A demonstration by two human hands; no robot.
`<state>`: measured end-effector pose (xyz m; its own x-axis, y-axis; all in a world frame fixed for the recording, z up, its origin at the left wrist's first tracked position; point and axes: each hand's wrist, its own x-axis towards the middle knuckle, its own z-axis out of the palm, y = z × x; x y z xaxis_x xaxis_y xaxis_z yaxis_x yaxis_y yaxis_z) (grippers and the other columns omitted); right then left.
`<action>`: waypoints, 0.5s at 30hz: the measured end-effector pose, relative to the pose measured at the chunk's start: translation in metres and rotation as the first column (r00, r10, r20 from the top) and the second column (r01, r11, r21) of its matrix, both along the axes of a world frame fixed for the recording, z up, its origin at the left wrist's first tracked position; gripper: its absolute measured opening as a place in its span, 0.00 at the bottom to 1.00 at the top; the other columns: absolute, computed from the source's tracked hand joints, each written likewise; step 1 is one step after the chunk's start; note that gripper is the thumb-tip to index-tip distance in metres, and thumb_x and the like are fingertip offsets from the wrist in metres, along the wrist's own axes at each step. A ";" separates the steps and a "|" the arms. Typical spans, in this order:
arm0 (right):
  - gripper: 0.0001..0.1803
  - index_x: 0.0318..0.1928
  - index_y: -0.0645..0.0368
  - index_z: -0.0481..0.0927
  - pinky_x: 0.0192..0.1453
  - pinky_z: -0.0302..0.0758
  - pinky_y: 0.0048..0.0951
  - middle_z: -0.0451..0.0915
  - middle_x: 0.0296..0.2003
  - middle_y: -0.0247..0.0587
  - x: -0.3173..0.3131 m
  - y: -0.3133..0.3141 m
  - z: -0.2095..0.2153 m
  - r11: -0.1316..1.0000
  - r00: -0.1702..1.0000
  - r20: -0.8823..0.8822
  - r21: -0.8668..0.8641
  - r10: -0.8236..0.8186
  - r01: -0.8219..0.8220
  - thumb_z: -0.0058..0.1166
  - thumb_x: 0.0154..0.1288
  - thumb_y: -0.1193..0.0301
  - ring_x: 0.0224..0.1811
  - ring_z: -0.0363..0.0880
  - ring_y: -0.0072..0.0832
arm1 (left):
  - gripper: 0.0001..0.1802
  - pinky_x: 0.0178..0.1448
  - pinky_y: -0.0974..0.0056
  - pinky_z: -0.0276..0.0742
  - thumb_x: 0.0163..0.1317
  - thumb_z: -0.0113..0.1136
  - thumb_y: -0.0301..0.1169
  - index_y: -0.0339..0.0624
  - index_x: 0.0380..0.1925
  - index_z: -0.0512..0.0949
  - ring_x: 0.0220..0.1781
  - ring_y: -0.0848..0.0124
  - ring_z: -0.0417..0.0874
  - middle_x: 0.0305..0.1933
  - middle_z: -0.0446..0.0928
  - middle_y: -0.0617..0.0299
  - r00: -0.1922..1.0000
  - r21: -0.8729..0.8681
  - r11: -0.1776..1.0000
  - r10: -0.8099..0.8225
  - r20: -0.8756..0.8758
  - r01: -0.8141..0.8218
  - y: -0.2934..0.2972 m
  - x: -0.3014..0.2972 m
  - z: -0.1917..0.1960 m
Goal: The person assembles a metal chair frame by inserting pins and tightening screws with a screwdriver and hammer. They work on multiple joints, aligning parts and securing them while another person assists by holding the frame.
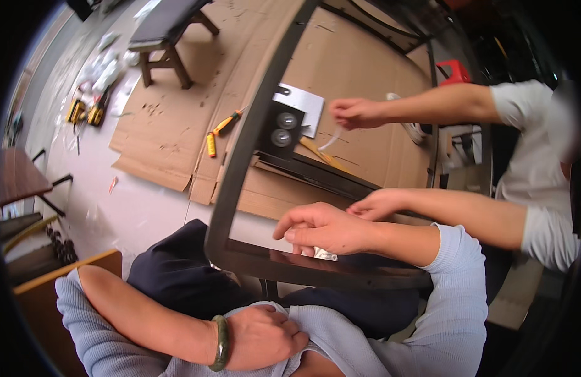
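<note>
My left hand point(262, 336), with a green bangle point(220, 342) at its wrist, lies curled against the front of my light blue top point(322, 327); its fingertips are hidden. Over the near bar of a dark frame point(303, 267), my right hand point(322, 229) has its fingers bent around a small, shiny, crumpled clear packet point(325, 254). What the packet contains is too small to make out. A co-worker's hand point(378, 204) is close beyond my right hand. The co-worker's other hand point(356, 113) holds a thin white strip point(330, 139) above the cardboard.
Inside the frame is a black panel with two round clear parts point(283, 129), beside a white plate point(303, 103). Cardboard point(177, 144) covers much of the floor. Screwdrivers point(222, 132), a yellow-black power drill point(88, 113), plastic bags and a low stool point(168, 38) are at the left.
</note>
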<state>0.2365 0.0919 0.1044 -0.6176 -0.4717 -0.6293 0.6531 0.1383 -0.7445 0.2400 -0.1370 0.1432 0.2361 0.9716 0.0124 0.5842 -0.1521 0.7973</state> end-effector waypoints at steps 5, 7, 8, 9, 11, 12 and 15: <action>0.18 0.34 0.62 0.76 0.35 0.69 0.23 0.74 0.25 0.32 0.005 -0.013 0.016 0.998 0.995 -0.091 -0.052 -0.050 0.046 0.42 0.72 0.60 0.28 0.70 0.18 | 0.07 0.38 0.63 0.77 0.53 0.51 0.29 0.38 0.30 0.73 0.32 0.62 0.83 0.28 0.77 0.57 1.000 -0.015 1.000 -0.001 -0.019 0.001 0.002 0.003 0.001; 0.22 0.32 0.63 0.74 0.37 0.69 0.25 0.74 0.24 0.35 0.005 -0.017 0.016 0.997 0.969 -0.239 -0.071 -0.059 0.043 0.41 0.72 0.56 0.29 0.70 0.22 | 0.07 0.38 0.64 0.77 0.53 0.51 0.29 0.38 0.31 0.73 0.31 0.62 0.83 0.28 0.77 0.58 1.000 -0.047 0.999 -0.015 -0.010 0.014 0.001 0.003 0.001; 0.23 0.30 0.63 0.74 0.38 0.69 0.26 0.73 0.24 0.37 0.005 -0.018 0.016 0.996 0.949 -0.309 -0.077 -0.060 0.038 0.41 0.73 0.55 0.29 0.70 0.24 | 0.07 0.38 0.64 0.77 0.53 0.51 0.29 0.38 0.31 0.73 0.31 0.63 0.83 0.27 0.77 0.58 1.000 -0.061 0.998 -0.017 -0.005 0.017 0.001 0.003 0.001; 0.24 0.30 0.63 0.73 0.38 0.69 0.27 0.73 0.24 0.38 0.006 -0.018 0.016 0.997 0.944 -0.326 -0.076 -0.047 0.024 0.40 0.73 0.54 0.29 0.70 0.25 | 0.07 0.37 0.64 0.77 0.53 0.51 0.29 0.38 0.31 0.73 0.31 0.63 0.82 0.27 0.77 0.58 1.000 -0.062 0.998 -0.017 -0.006 0.016 0.002 0.004 0.000; 0.26 0.29 0.63 0.72 0.40 0.69 0.29 0.72 0.24 0.42 0.007 -0.017 0.015 0.997 0.933 -0.359 -0.071 -0.017 -0.009 0.39 0.73 0.52 0.29 0.70 0.28 | 0.07 0.36 0.64 0.77 0.53 0.51 0.29 0.38 0.31 0.73 0.30 0.63 0.82 0.27 0.77 0.59 1.000 -0.062 0.998 -0.010 -0.009 0.010 0.002 0.003 0.000; 0.26 0.29 0.63 0.72 0.39 0.69 0.30 0.72 0.24 0.42 0.007 -0.017 0.015 0.996 0.934 -0.358 -0.089 -0.019 -0.014 0.39 0.73 0.52 0.29 0.70 0.28 | 0.07 0.36 0.64 0.77 0.53 0.51 0.29 0.38 0.31 0.73 0.30 0.63 0.82 0.26 0.77 0.59 1.000 -0.061 0.998 -0.002 -0.004 0.002 0.003 0.002 0.000; 0.27 0.28 0.63 0.71 0.39 0.69 0.30 0.72 0.24 0.42 0.003 -0.018 0.015 0.990 0.943 -0.334 -0.133 -0.007 -0.039 0.38 0.73 0.51 0.29 0.69 0.29 | 0.07 0.35 0.64 0.76 0.52 0.51 0.29 0.38 0.30 0.73 0.29 0.64 0.82 0.25 0.76 0.59 1.000 -0.057 0.998 0.017 -0.002 -0.018 0.008 -0.002 -0.001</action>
<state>0.2400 0.0738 0.1191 -0.7722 -0.5499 -0.3183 0.3633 0.0290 -0.9312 0.2376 -0.1290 0.1425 0.2191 0.9748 -0.0432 0.5878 -0.0965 0.8032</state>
